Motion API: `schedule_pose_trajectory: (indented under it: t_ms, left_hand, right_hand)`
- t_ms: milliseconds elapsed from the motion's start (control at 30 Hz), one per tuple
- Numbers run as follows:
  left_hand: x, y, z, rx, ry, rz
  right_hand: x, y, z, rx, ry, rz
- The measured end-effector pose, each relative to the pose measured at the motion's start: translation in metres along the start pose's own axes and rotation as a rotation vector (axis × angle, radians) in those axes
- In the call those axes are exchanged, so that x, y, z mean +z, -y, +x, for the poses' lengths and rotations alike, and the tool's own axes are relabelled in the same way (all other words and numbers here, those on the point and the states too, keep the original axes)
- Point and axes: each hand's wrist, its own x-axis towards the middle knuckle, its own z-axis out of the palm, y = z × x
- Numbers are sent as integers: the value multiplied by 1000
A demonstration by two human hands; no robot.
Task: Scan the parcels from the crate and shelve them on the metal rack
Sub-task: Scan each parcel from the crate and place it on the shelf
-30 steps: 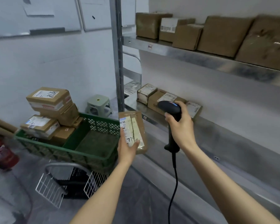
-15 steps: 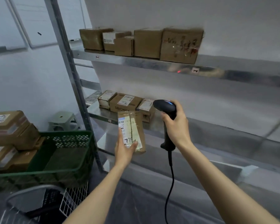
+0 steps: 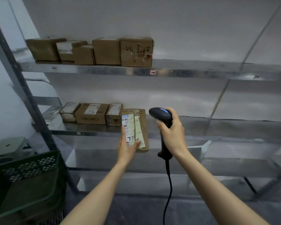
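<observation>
Flat brown taped parcel with white barcode label (image 3: 137,127) held upright, right of brown SIBIONICS carton (image 3: 92,114), at front of grey metal rack (image 3: 88,131) middle shelf; contact with shelf cannot be told. Lower end gripped by left hand (image 3: 126,148), thumb laid across label. Black corded handheld scanner (image 3: 161,116) clasped by right hand (image 3: 173,135), fingers wrapped round handle. Step judged: shelving. Next: parcel to be stood at row end and released. Since earlier frame: parcel brought nearer carton; green plastic crate (image 3: 23,172) now seen further left and below carton.
</observation>
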Motion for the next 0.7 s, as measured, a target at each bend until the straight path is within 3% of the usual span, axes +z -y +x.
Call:
schedule_pose_trajectory:
  t_ms: [700]
  left_hand:
    - [54, -27, 9, 143, -17, 43]
  right_hand:
    - [-32, 1, -9, 15, 44, 2]
